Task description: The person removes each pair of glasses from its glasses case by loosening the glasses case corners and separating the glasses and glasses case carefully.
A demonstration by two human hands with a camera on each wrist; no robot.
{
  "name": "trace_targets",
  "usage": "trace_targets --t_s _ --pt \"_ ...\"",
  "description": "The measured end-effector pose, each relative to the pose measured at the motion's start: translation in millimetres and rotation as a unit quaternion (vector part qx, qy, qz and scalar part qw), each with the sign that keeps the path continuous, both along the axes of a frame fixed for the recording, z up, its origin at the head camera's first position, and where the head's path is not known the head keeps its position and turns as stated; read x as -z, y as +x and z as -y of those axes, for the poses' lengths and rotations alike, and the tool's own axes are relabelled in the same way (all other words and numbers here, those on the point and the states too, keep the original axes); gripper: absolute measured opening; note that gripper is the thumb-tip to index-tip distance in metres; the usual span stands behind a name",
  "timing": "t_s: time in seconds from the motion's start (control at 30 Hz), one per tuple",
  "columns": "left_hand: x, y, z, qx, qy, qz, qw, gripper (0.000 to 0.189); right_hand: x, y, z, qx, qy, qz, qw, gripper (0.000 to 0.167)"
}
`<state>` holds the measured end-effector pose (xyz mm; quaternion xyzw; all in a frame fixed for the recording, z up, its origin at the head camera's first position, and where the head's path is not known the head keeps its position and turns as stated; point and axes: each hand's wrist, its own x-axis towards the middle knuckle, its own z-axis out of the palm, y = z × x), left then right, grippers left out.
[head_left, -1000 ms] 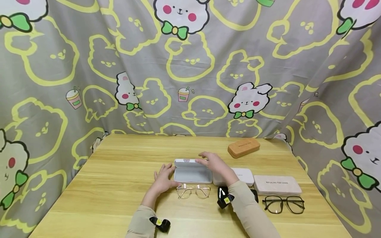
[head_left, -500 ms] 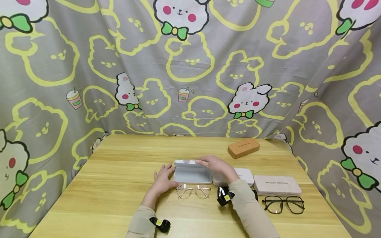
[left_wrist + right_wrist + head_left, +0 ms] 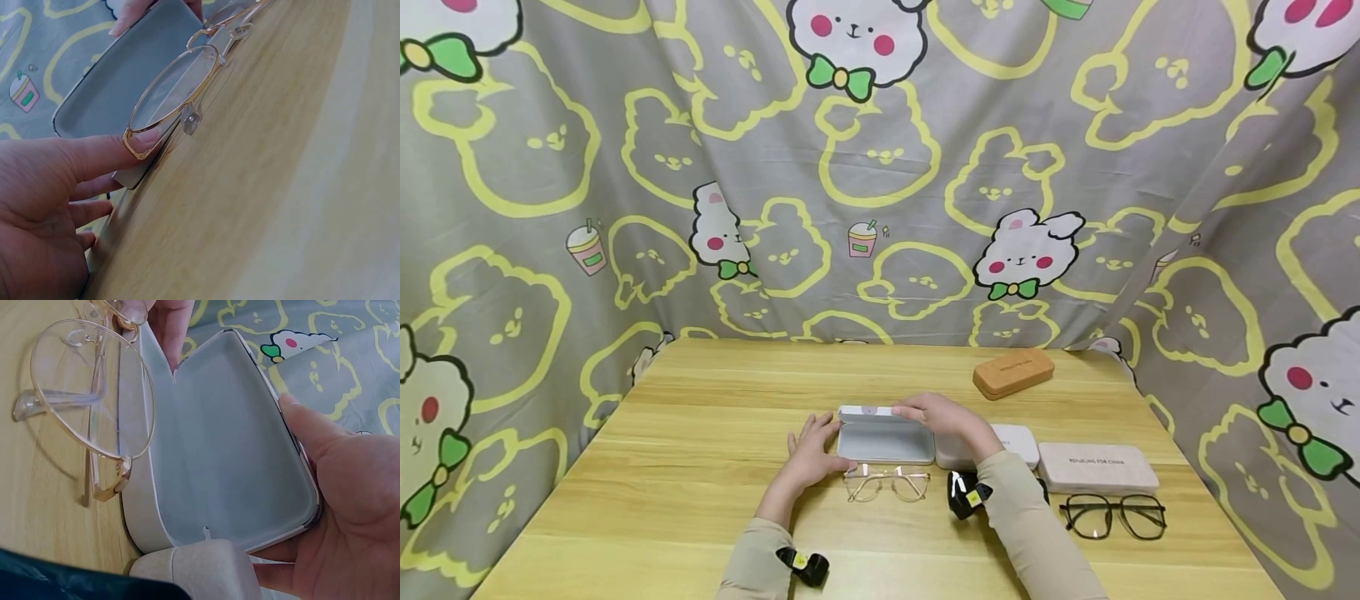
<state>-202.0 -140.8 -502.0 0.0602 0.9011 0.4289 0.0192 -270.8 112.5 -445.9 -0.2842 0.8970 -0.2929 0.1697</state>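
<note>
Gripping case (image 3: 886,443) with left hand (image 3: 811,451), lid (image 3: 250,437) with right hand (image 3: 942,415), we judge both stiff, light. Edges hold best.

Glasses (image 3: 886,483) lie (on the table (image 3: 685,475)) before cases (image 3: 886,442).

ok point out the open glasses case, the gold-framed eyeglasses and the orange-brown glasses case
Open glasses case (image 3: 886,442), head view: bare grey inside of its base.
Gold-framed eyeglasses (image 3: 94,397), right wrist view: the nearer lens.
Orange-brown glasses case (image 3: 1014,372), head view: top of its lid.
</note>
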Motion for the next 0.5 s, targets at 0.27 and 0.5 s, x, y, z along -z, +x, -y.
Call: trace_targets --t_s 0.27,0.5 --pt "0.0 0.0 1.8 0.006 -0.008 -0.008 0.9999 0.080 2.1 0.7 -2.1 -0.029 -0.030 -0.007 0.9991 0.042" --pt "-0.2 0.5 1.5 0.006 -0.011 -0.012 0.9998 0.079 4.0 0.7 -4.1 -0.045 -0.048 -0.018 0.9977 0.040"
